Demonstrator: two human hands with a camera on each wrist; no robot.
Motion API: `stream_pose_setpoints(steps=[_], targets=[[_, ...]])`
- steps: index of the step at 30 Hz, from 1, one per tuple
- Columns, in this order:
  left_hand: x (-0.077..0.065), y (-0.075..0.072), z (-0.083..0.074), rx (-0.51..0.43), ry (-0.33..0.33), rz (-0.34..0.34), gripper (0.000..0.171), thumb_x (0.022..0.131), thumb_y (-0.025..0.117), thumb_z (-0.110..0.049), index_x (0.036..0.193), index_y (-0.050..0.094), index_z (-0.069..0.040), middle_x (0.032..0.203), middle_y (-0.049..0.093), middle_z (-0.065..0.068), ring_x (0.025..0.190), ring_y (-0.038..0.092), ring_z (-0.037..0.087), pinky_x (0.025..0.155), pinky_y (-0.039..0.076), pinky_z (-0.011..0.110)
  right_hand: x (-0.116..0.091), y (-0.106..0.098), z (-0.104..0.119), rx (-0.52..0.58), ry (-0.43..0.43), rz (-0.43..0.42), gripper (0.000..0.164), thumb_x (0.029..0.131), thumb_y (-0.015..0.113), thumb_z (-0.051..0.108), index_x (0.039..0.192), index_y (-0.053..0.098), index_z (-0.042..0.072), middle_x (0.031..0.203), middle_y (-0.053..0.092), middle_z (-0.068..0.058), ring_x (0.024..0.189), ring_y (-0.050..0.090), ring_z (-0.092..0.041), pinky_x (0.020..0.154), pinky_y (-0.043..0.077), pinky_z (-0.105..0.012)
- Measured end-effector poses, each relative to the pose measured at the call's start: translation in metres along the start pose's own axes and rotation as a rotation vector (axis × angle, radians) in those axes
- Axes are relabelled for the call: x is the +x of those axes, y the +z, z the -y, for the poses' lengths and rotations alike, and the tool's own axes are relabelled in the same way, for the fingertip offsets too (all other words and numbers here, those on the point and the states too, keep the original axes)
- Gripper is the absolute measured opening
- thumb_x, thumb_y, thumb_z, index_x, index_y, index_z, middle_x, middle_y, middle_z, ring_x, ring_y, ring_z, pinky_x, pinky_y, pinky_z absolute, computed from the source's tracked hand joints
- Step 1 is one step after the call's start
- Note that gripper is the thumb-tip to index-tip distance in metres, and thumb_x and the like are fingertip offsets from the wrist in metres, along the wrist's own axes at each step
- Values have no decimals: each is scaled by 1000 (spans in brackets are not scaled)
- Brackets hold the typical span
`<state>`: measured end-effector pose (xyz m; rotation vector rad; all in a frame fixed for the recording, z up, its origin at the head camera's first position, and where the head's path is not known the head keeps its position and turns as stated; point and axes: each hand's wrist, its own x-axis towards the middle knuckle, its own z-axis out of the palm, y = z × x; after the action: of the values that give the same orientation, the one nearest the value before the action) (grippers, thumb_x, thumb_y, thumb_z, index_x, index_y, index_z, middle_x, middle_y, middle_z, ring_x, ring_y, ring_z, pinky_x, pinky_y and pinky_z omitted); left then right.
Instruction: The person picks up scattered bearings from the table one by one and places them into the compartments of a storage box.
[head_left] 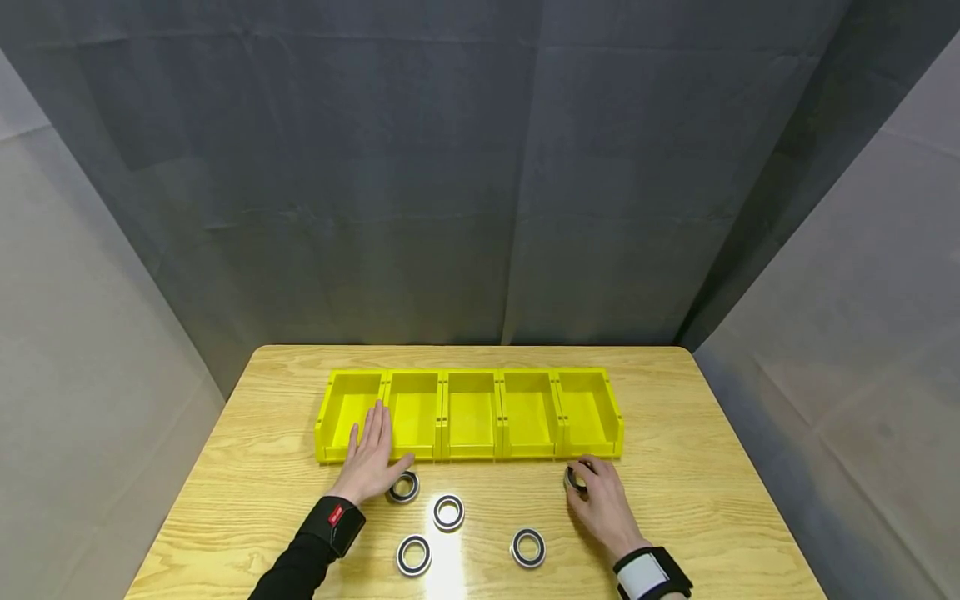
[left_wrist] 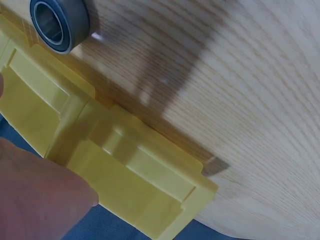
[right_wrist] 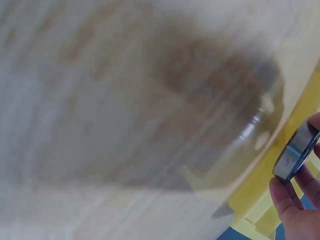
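Grey backdrop curtain (head_left: pixel 375 183) behind everything. Wood-grain counter (head_left: pixel 247 500) below it, bearing a row of yellow bins (head_left: pixel 471 454), five compartments side by side.

Left hand (head_left: pixel 372 467): fingers straight and released, over the left end of the row; contact with the bins, cannot tell. Right hand (head_left: pixel 602 504): fingers grasping a tilted bearing ring (right_wrist: pixel 292 157) by its edge, just in front of the rightmost compartment. Whether that ring touches the counter, cannot tell.

Loose rings lie on the counter: the left ring (head_left: pixel 405 501) near the left thumb, the middle ring (head_left: pixel 458 515), the near ring (head_left: pixel 426 556) and the right ring (head_left: pixel 539 549), all apart.

Judgement: step in hand looks like handling one ring with the right hand, left hand idle or steadying. Any move from here calls for a firm edge pinch and clearance over the front lip.
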<state>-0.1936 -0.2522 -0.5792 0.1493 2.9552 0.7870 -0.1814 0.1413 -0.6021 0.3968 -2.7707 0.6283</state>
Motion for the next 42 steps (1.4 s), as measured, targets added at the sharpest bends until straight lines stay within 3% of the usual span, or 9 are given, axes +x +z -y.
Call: stream_pose_setpoints(steps=[15,27,34,42], targets=[[0,-2,3,-13,52,-11,94,95,64,-33,157,8,12,167,1,30,155,6,49,124,-4,65,34,-12,-11,14,-49,-83,38,76,83,1,112,73,-3,114,66,-25,107,63,-42,89,56,-54],[1,-5,2,46,24,25,98,93,66,-35,158,8,10,168,-1,27,157,4,44,124,0,65,58,-11,-15,32,-27,-123,39,76,82,2,112,72,-5,115,65,-28,106,61,-46,88,54,-59],[-1,-11,-3,70,6,50,97,93,67,-34,157,10,10,168,0,27,157,6,44,125,1,65,71,-8,-15,48,22,-80,39,79,79,2,117,70,-5,120,64,-30,111,60,-50,94,51,-60],[-1,-10,-2,68,24,40,97,92,68,-32,157,11,11,168,2,28,156,8,46,125,2,66,86,-4,-22,34,50,-54,37,82,77,2,117,70,-6,119,64,-30,109,60,-50,90,52,-61]])
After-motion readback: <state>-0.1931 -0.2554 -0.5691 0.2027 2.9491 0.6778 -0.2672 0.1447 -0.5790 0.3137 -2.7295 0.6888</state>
